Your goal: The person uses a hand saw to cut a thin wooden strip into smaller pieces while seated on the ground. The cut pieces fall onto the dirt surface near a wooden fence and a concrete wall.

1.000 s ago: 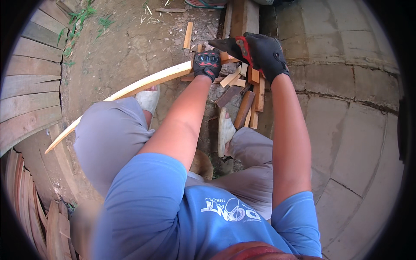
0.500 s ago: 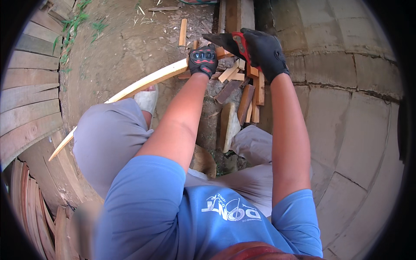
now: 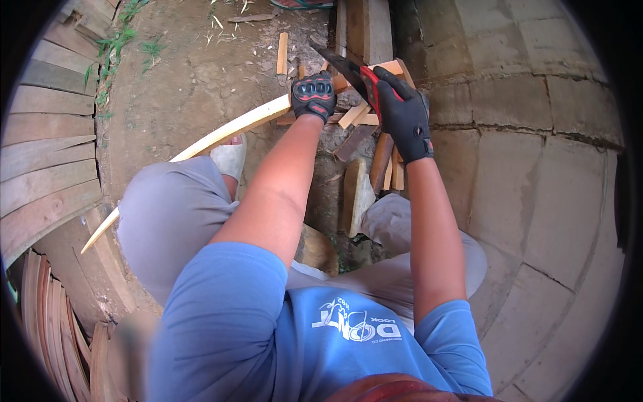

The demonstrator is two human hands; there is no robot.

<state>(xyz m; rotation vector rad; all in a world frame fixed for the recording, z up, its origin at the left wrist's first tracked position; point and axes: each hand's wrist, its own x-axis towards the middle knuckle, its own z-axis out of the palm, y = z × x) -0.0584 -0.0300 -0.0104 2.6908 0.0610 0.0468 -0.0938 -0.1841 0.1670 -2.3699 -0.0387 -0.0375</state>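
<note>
Shifted slightly since earlier frame: right hand [image 3: 404, 114] and blade now nearer slat end, left hand unmoved. Left hand [image 3: 313, 95], black padded glove, fingers wrapped tight round long pale wooden slat [image 3: 221, 134], smooth, curved, tapering to point at lower left above dirt ground [image 3: 181, 74]. Right hand, black fabric glove, closed firmly on red handle of dark-bladed handsaw [image 3: 345, 67], blade angled up-left. Short rough offcuts [image 3: 385, 157] heaped beneath. Weathered grey planks [image 3: 47, 147] at left; stone paving [image 3: 536, 167] at right.

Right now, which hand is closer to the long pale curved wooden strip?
The left hand. It grips the long pale curved wooden strip near its far end; the right hand is off to the right, holding a saw.
</note>
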